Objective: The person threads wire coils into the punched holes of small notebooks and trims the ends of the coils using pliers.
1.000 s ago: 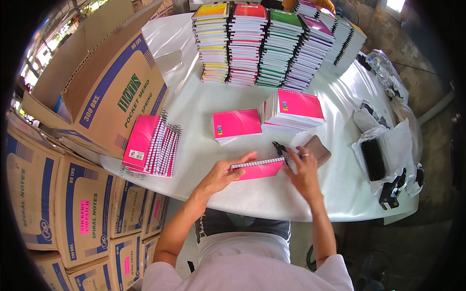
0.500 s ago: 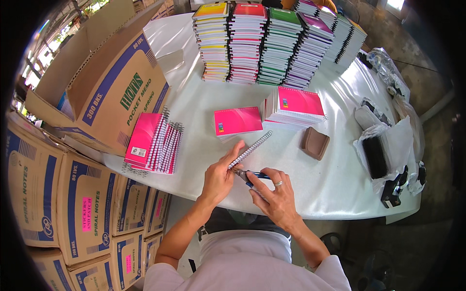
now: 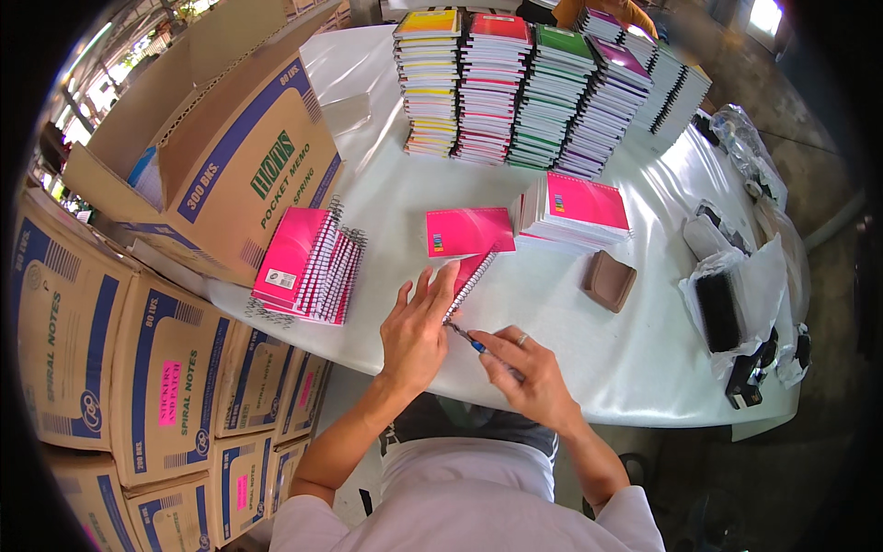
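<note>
My left hand point(image 3: 416, 324) is closed on a small pink spiral notebook point(image 3: 472, 274), held tilted near the table's front edge, its metal coil facing right. In my right hand point(image 3: 538, 379) is a pair of pliers point(image 3: 471, 339) with blue handles; the jaws meet the lower end of the coil. Just beyond lies a pink memo pad point(image 3: 467, 230), its near edge partly covered by the held notebook. A thicker stack of pink pads point(image 3: 589, 202) sits to its right. On the left, several coil-bound pink notebooks point(image 3: 296, 262) are piled.
An open cardboard box point(image 3: 258, 175) stands at the left, with more cartons point(image 3: 175, 386) stacked below. Tall notebook stacks point(image 3: 497, 87) line the table's far side. A brown block point(image 3: 609, 281) and plastic-wrapped black coils point(image 3: 717, 308) lie right. Another person point(image 3: 630, 14) is partly visible behind the stacks.
The held notebook has turned so its pink cover shows. The pliers have shifted down to the coil's near end, and my left fingers have spread over the cover.
</note>
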The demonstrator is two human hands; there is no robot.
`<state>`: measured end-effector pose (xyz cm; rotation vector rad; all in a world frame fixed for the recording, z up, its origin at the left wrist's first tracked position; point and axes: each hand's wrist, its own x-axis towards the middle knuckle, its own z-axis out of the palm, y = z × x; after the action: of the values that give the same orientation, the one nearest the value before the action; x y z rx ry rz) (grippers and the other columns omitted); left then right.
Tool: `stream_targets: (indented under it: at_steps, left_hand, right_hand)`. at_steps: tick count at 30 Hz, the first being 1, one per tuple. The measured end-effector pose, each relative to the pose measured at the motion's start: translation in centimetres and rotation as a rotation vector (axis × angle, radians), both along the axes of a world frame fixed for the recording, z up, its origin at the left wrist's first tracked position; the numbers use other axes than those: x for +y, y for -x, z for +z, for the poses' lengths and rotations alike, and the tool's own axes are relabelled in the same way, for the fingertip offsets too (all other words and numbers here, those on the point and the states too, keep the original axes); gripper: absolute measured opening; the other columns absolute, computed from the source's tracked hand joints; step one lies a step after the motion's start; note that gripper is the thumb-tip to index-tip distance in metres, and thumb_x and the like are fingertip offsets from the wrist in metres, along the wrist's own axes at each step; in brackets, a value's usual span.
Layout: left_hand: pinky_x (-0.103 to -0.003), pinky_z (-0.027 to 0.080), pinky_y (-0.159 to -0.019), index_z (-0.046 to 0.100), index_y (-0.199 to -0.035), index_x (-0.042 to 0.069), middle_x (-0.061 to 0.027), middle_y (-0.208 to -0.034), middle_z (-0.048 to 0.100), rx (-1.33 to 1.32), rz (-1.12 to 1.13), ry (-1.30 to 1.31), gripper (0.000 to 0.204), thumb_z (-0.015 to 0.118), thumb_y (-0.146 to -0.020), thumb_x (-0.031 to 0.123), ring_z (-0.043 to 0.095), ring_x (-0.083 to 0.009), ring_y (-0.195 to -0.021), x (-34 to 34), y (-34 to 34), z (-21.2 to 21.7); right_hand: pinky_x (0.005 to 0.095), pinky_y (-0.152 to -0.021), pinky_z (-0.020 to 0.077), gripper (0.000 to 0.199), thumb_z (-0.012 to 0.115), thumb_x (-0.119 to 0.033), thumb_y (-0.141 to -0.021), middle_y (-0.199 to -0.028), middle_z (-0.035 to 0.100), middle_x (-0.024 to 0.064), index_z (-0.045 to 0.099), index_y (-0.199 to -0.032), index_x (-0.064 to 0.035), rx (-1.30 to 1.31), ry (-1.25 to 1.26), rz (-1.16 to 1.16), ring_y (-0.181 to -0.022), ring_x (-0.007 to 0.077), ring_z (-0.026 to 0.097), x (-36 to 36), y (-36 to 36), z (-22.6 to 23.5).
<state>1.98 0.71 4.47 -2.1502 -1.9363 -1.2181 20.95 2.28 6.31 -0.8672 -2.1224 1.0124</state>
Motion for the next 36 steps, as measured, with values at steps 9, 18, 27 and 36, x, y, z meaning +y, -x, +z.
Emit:
stream_targets:
  at_steps: [9,18,27,36]
  left_hand:
    - [-0.053,0.040,-0.106,0.048,-0.144,0.003,-0.0118,-0.132,0.063,0.217,0.077,-0.205,0.070,0.070,-0.077,-0.001,0.058,-0.0351,-0.124,-2.0,5.2,4.6]
    - [-0.045,0.036,-0.114,0.053,-0.141,0.009,-0.0131,-0.137,0.059,0.329,0.264,0.061,0.063,0.064,-0.081,-0.008,0.048,-0.0321,-0.136,-4.1,16.5,6.6]
    - [-0.037,0.029,-0.117,0.052,-0.143,0.005,-0.0157,-0.144,0.053,-0.470,-0.500,-0.129,0.059,0.067,-0.086,0.001,0.037,-0.0284,-0.144,-2.6,18.3,6.4]
    - [-0.039,0.029,-0.117,0.055,-0.139,0.004,-0.0127,-0.146,0.052,-0.496,0.012,0.008,0.045,0.061,-0.097,0.020,0.040,-0.0269,-0.142,-5.7,19.9,9.1]
  right_hand:
    - [0.0325,-0.071,0.0509,0.030,0.059,-0.013,-0.098,-0.089,0.060,0.0105,0.065,-0.125,-0.0023,-0.018,0.221,0.075,-0.075,0.0178,0.060,3.4,-2.0,0.5]
    - [0.0391,-0.085,0.0513,0.037,0.073,-0.006,-0.083,-0.121,0.059,0.0157,0.068,-0.120,-0.0078,-0.325,-0.544,-0.227,-0.103,0.0329,0.060,6.6,-3.4,-5.0]
    - [0.0420,-0.104,0.0481,0.047,0.071,0.005,-0.081,-0.134,0.061,0.0130,0.062,-0.127,-0.0020,0.681,0.028,0.358,-0.119,0.0260,0.061,8.4,14.7,0.7]
    - [0.0483,-0.106,0.0415,0.036,0.072,-0.008,-0.083,-0.123,0.067,0.0086,0.069,-0.118,-0.0116,0.184,-0.752,0.280,-0.116,0.0263,0.061,5.7,21.9,2.1]
